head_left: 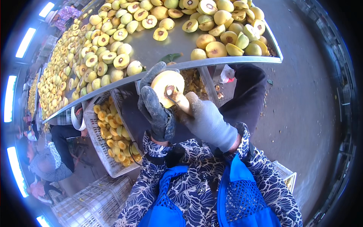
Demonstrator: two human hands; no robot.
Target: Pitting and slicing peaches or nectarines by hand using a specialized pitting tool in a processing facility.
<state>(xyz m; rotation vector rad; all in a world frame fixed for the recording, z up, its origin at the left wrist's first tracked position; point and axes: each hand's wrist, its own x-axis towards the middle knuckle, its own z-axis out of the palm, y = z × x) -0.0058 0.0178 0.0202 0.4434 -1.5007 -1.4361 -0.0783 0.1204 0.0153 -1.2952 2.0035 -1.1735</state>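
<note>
A halved yellow peach (166, 81) rests cut face up in my left hand (156, 113), which wears a dark, worn glove. Its cut face is overexposed, with a brown pit cavity showing. My right hand (211, 122), in a pale grey knit glove, grips a pitting tool (183, 103) by its light handle. The thin curved metal end of this tool lies at the cavity. Both hands are just in front of the rim of a metal sorting table (227, 60). Many peach halves (216, 49) lie on it, several with brown centres.
Left of my knees stands a white plastic crate (99, 147) of hollowed peach halves (122, 144). Another crate (208, 82) with scraps sits beneath the table edge. A green leaf (170, 58) lies near the rim. Stacked crates (90, 198) and a seated person (49, 164) are at left.
</note>
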